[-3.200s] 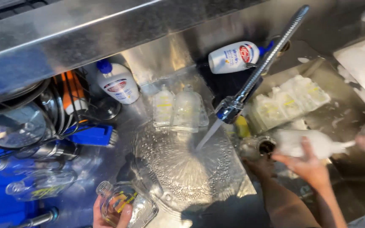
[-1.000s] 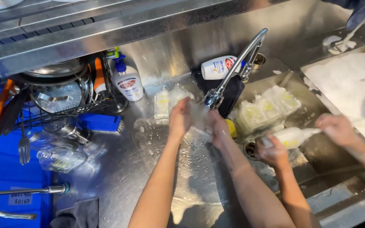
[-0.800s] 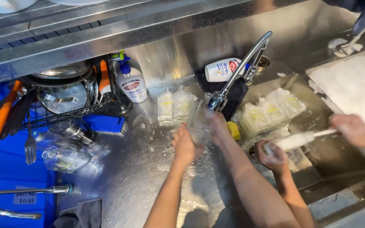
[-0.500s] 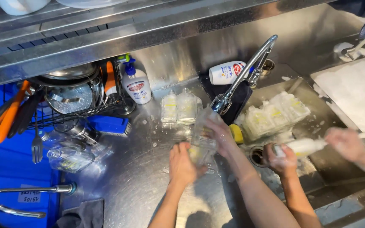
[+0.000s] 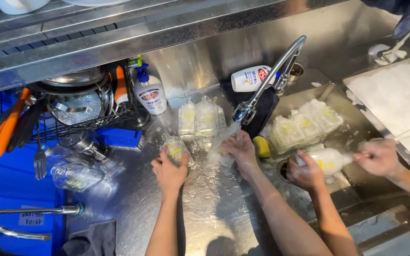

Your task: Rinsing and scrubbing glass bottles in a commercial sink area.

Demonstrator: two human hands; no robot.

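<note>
My left hand (image 5: 169,171) is shut on a clear glass with a yellow print (image 5: 176,149), which stands on the wet steel counter (image 5: 134,208). My right hand (image 5: 241,150) holds a second clear glass (image 5: 220,150) under the stream from the spring faucet (image 5: 262,90). Two rinsed glasses (image 5: 197,116) stand just behind, by the back wall.
A co-worker's hands (image 5: 305,171) (image 5: 379,157) scrub a soapy glass (image 5: 330,161) with a brush over the sink (image 5: 357,189), where several glasses (image 5: 304,124) wait. A dish rack (image 5: 72,114), a soap pump bottle (image 5: 150,95), a lying bottle (image 5: 250,78) and a foamy basin (image 5: 395,95) surround the area.
My left hand has moved left with a glass and brought it down onto the counter. My right hand stays under the faucet with another glass. The co-worker keeps scrubbing.
</note>
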